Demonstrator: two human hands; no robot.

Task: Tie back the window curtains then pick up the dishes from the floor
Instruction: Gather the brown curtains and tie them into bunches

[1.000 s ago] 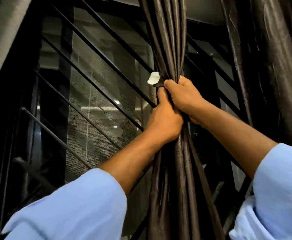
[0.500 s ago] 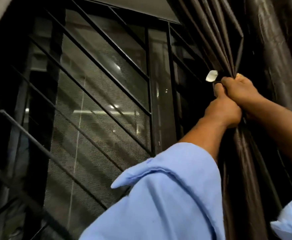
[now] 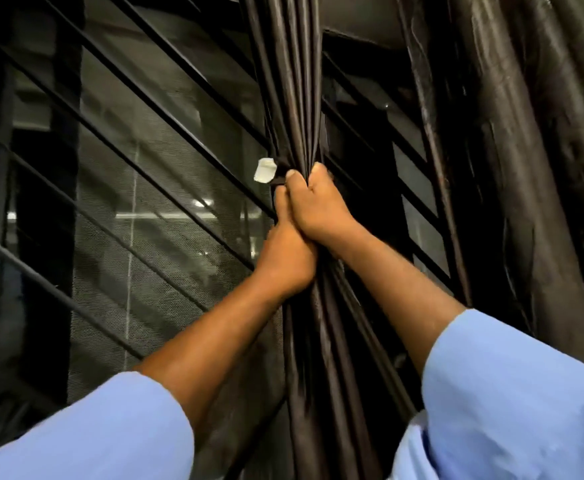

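Observation:
A dark brown satin curtain (image 3: 292,98) hangs gathered into a tight bundle in front of the window. My left hand (image 3: 285,258) grips the bundle from the left, just below my right hand (image 3: 313,206), which is clenched around the gathered folds and a dark tie-back band. A small white tab (image 3: 264,170) on the end of that band sticks out to the left of my right thumb. Both hands press against each other. No dishes are in sight.
A black window grille (image 3: 165,109) with slanted bars covers mesh-screened glass (image 3: 165,237) on the left. A second dark curtain (image 3: 526,168) hangs loose along the right side. My light blue sleeves fill the bottom corners.
The view swung right and back, so the gathered curtain and my hands sit near the centre again. Both hands keep the same grip on the bundle; the white tab still pokes out left.

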